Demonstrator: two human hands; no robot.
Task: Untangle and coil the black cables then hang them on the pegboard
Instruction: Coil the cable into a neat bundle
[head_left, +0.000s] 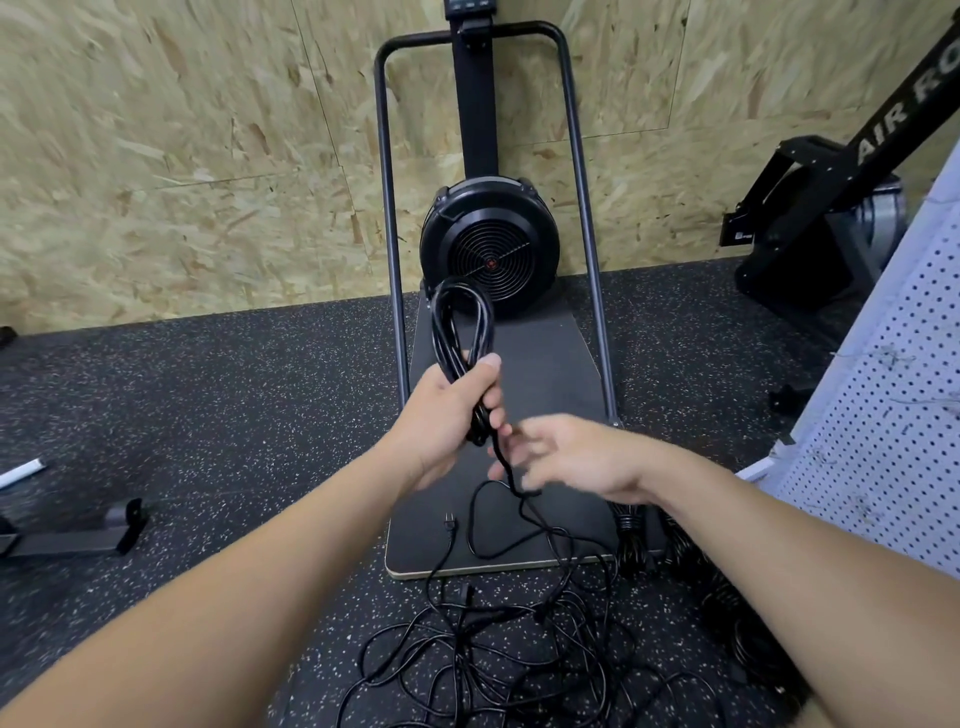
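Note:
My left hand (451, 410) grips a coil of black cable (460, 322); its loops stand up above my fist. A loose strand runs down from the fist past my right hand (576, 457), which is blurred, with its fingers touching that strand (506, 462). Whether they pinch it I cannot tell. The strand drops to a tangled heap of black cables (498, 654) on the floor, with a plug (450, 521) lying on the dark board. The white pegboard (893, 431) leans at the right edge.
A black fan machine (489, 244) with a tubular frame stands straight ahead on a dark platform (545, 364), against a chipboard wall. More bundled black cables (631, 540) lie beside the pegboard. A black rowing machine (831, 208) is at the far right, a metal foot (78, 535) at left.

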